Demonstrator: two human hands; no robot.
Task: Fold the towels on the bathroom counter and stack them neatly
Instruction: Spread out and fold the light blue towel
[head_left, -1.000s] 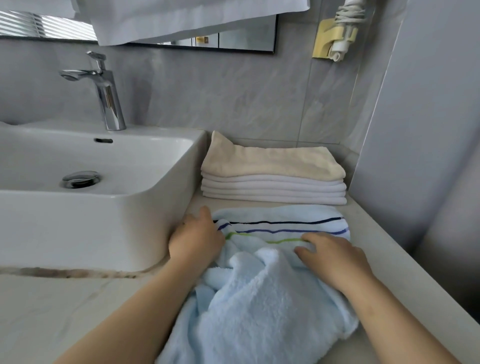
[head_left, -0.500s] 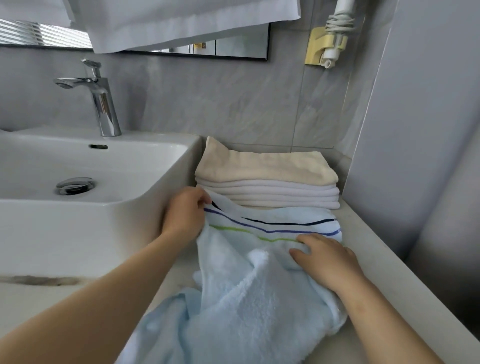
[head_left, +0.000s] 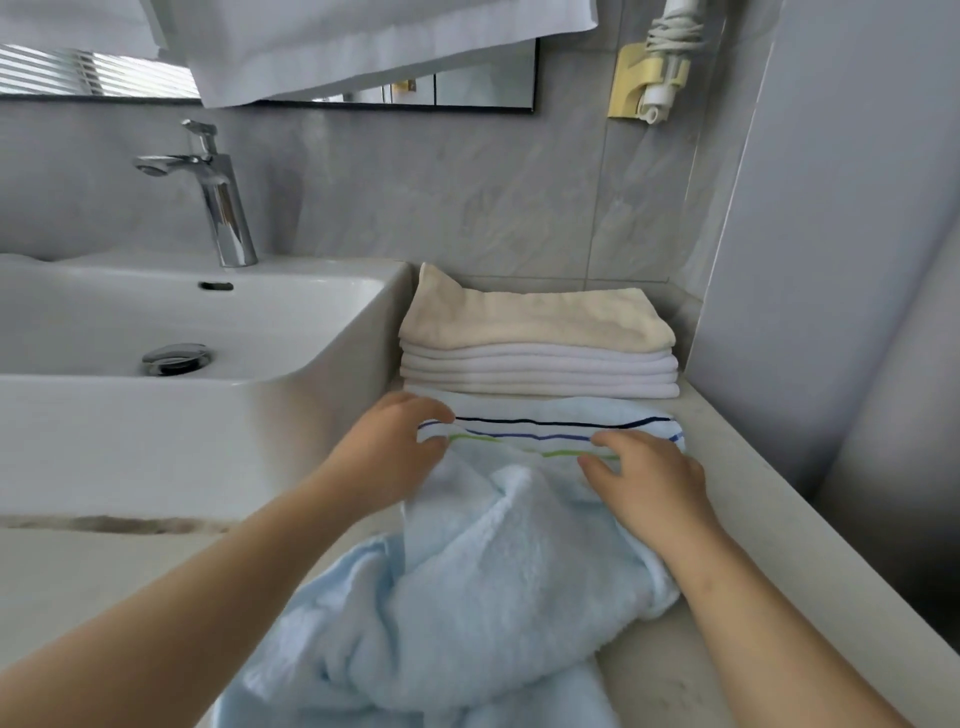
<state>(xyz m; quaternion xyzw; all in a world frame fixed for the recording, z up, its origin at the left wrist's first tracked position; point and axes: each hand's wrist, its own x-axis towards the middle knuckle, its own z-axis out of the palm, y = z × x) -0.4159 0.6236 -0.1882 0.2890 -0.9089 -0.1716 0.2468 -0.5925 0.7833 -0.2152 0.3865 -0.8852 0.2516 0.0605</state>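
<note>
Light-blue towel's near end beyond the bottom edge.

The left hand has lowered the striped towel edge back onto the counter.

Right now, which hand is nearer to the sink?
Left. The left hand grips the striped edge of the blue towel just beside the sink; the right hand rests farther right on it.

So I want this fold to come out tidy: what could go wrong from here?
The light blue towel is still bunched and trails toward the counter's near edge, so it might slide off. Its striped end lies close to the folded stack; the left hand or right hand could nudge that stack askew.
</note>
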